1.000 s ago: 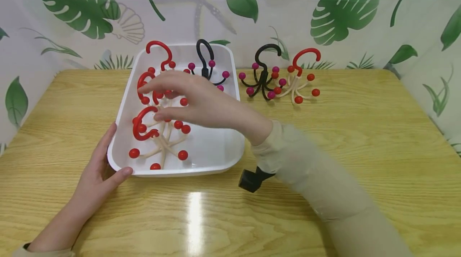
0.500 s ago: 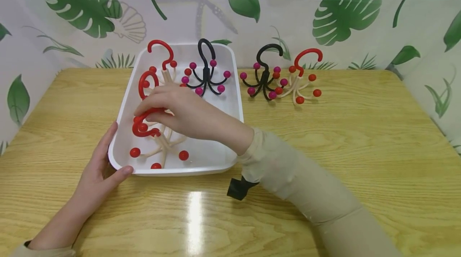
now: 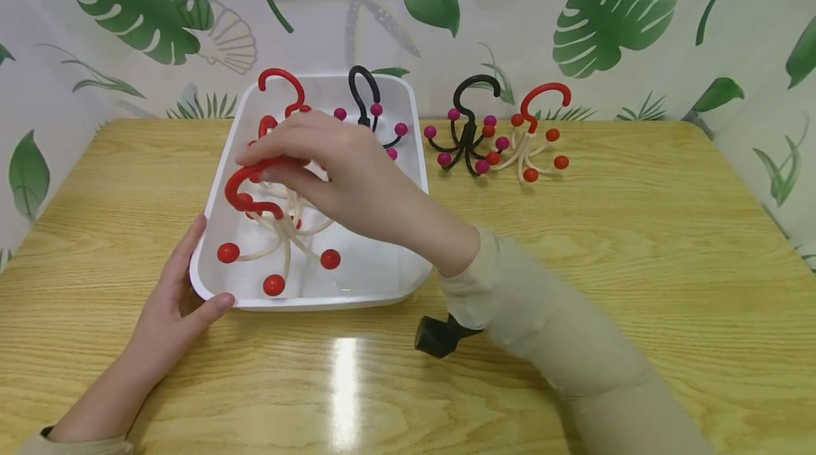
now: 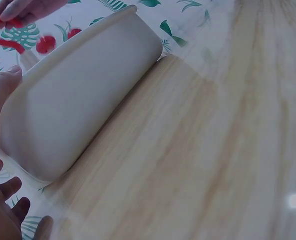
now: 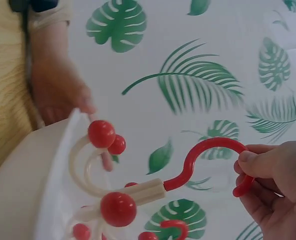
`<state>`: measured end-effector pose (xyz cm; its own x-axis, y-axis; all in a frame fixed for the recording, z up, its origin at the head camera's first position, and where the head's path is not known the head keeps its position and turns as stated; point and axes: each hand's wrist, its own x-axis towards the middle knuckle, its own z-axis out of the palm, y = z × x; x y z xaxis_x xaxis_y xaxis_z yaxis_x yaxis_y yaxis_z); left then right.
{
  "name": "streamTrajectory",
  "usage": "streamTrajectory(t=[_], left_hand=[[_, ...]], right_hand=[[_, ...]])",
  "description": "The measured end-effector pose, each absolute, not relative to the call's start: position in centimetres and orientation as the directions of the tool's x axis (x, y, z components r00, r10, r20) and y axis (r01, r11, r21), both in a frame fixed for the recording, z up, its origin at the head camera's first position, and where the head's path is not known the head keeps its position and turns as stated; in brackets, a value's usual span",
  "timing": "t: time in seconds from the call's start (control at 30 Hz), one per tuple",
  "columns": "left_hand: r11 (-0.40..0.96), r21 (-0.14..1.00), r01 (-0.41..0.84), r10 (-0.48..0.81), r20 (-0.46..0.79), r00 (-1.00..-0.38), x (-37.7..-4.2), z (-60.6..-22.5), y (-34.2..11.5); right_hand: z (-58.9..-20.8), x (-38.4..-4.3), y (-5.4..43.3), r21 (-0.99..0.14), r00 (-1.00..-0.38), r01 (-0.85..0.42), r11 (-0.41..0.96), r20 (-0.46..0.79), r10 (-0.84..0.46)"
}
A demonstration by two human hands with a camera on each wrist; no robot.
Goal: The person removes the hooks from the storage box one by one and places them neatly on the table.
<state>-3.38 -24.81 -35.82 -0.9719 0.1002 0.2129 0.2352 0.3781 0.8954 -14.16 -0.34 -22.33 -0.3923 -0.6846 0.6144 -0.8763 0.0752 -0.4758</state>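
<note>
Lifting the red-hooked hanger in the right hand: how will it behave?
The red-hooked hanger will probably stay stiff, since its arms hold a clean curve. It may swing, as the right hand pinches only its hook. Its splayed, ball-tipped arms could snag other hangers close by in the white tray.

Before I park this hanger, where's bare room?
Free: the table right of its red-topped hanger and in front of the tray; the tray's near right corner. Crowded: its far and left sides, holding hangers, the right hand above the left.
</note>
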Motion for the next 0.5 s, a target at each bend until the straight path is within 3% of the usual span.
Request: streamTrajectory(t=[0.3,0.5], left_hand=[[0.368,0.9,0.233,0.091,0.214,-0.973,-3.2,-35.7,-24.7],[0.387,0.895,0.221,0.091,0.201,-0.975,-3.3,-35.7,-24.7]], right_hand=[[-19.6,-13.7,2.9,-0.428,-0.339,-0.903,-0.025,0.749,-0.569],[-19.1,-13.6,6.1,-0.434,-0.404,-0.898,0.068,0.757,-0.514]])
